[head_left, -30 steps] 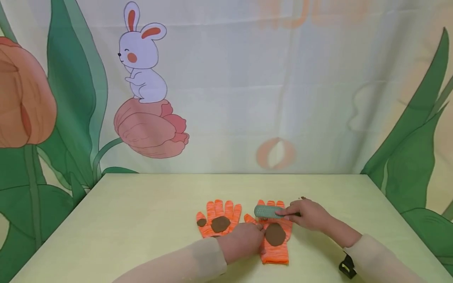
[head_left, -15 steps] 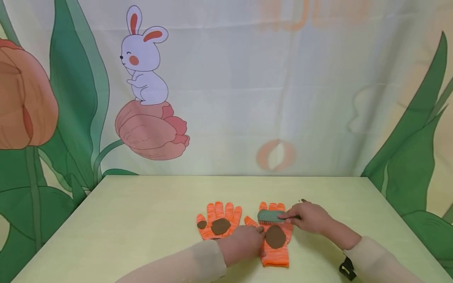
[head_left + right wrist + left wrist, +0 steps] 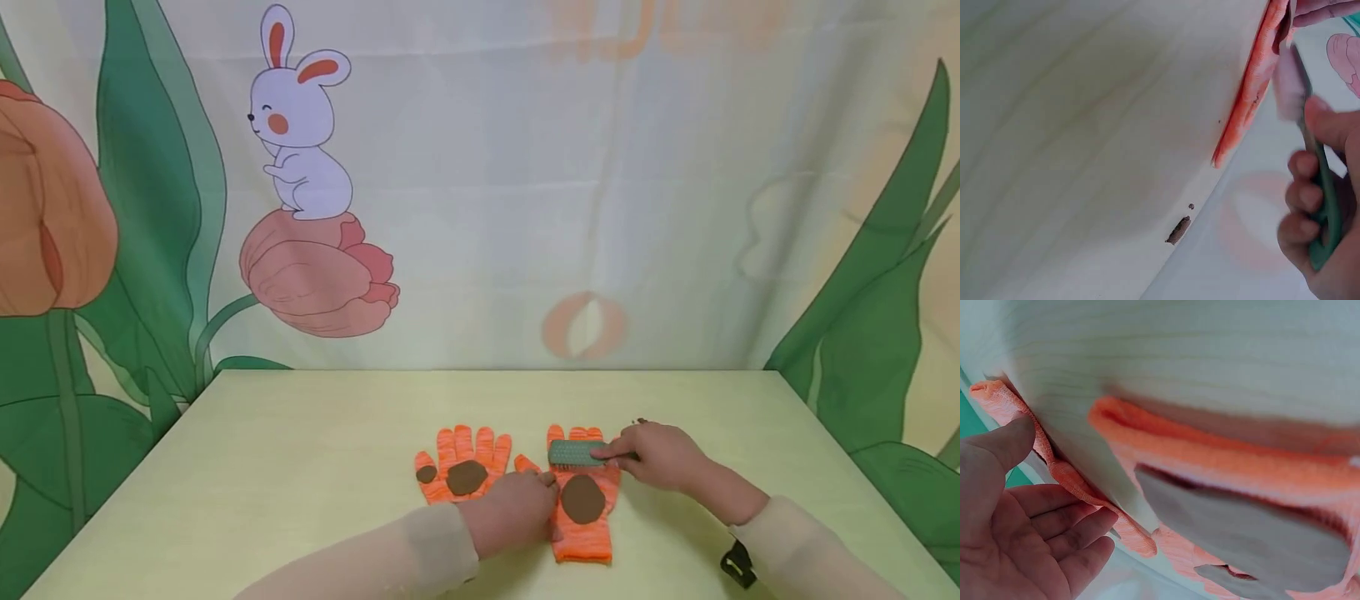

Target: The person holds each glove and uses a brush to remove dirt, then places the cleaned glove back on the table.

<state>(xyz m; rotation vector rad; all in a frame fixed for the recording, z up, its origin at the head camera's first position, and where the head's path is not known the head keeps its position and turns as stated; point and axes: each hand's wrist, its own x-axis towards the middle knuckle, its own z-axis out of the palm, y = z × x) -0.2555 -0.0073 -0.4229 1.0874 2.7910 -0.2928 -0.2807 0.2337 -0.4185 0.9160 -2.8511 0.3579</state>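
The right hand (image 3: 660,454) grips a green brush (image 3: 576,453) aligned left-to-right, head pointing left, while the relaxed left hand (image 3: 519,507) touches an orange glove (image 3: 585,535).

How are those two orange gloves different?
The left glove has a brown spot on its thumb; the right glove shows none there. The left glove's fingers are uncovered, while the right glove's are partly hidden by the green brush. Both are orange with brown palm patches.

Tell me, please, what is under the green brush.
Under the green brush is the right-side orange knit glove: its fingertips show beyond the brush, its round brown patch on the near side. The strip beneath the brush is covered.
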